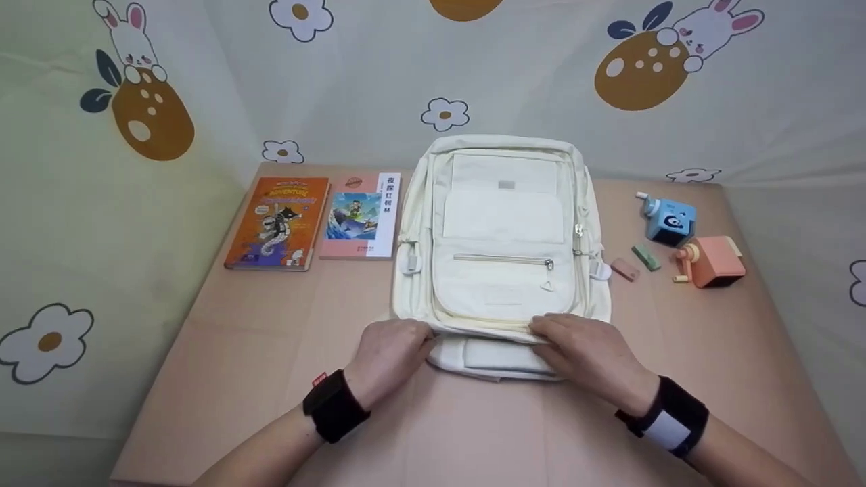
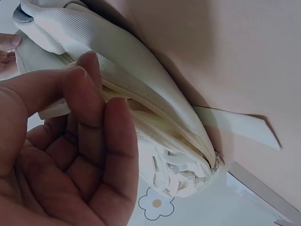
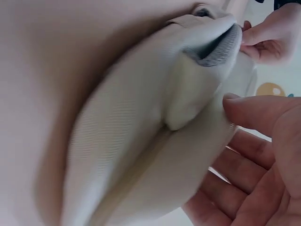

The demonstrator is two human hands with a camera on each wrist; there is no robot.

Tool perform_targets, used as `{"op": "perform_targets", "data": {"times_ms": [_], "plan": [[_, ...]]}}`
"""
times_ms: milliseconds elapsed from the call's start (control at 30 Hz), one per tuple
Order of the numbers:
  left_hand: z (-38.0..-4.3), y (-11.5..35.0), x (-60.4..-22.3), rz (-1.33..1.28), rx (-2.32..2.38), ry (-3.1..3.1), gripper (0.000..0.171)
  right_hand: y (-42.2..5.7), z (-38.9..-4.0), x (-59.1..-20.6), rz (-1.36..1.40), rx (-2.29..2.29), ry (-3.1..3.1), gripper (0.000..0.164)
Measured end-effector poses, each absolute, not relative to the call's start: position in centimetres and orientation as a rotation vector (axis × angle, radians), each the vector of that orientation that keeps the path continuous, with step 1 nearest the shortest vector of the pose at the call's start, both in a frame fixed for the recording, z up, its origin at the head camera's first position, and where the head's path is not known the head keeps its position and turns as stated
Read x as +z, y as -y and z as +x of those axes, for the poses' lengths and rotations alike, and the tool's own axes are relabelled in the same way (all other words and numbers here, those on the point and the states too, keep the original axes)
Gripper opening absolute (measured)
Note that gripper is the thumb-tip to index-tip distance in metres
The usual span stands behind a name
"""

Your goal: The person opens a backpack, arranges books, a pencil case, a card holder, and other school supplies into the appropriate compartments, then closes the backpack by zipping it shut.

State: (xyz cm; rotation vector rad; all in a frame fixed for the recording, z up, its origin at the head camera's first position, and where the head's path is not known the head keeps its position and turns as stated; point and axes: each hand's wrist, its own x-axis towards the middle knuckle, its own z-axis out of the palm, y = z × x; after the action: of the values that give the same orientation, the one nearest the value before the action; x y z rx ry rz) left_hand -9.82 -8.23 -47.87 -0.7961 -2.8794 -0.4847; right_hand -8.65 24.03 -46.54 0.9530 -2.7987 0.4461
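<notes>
A cream backpack (image 1: 504,291) lies on the table with its zippered front facing up and its near end toward me. At its near left corner my left hand (image 1: 394,355) pinches the fabric edge; the left wrist view shows curled fingers (image 2: 120,141) beside a parted zipper (image 2: 155,125). My right hand (image 1: 585,352) grips the near edge on the right, thumb on one side and fingers on the other in the right wrist view. Between the hands the bag's edge gapes, with a pale folded flap (image 3: 188,92) and grey lining (image 3: 221,52) showing.
Left of the backpack lie an orange book (image 1: 277,223) and a pink-and-white book (image 1: 360,216). To its right stand a blue crank pencil sharpener (image 1: 670,220) and a pink one (image 1: 714,260), with a green eraser (image 1: 646,258) and a pink eraser (image 1: 625,270) nearby. A patterned curtain (image 1: 365,81) hangs behind.
</notes>
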Motion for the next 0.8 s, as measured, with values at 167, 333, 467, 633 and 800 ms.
{"op": "perform_targets", "data": {"times_ms": [167, 333, 467, 633, 800], "plan": [[-9.8, 8.3, -47.8, -0.783, -0.482, 2.910, 0.029, -24.2, -8.8, -47.0, 0.935, 0.439, 2.788, 0.023], [-9.8, 8.2, -47.9, -0.788, -0.464, 2.901, 0.029, -23.8, -9.1, -47.0, 0.849, 0.433, 2.846, 0.015], [-9.7, 8.1, -48.1, -0.798, -0.435, 2.876, 0.028, -23.7, -9.3, -46.8, 0.816, 0.437, 2.886, 0.012], [-9.6, 7.8, -48.1, -0.824, -0.412, 2.852, 0.030, -23.7, -9.6, -46.9, 0.812, 0.447, 2.903, 0.011], [-9.5, 7.9, -48.1, -0.830, -0.422, 2.847, 0.030, -23.5, -9.7, -47.0, 0.823, 0.453, 2.897, 0.008]]}}
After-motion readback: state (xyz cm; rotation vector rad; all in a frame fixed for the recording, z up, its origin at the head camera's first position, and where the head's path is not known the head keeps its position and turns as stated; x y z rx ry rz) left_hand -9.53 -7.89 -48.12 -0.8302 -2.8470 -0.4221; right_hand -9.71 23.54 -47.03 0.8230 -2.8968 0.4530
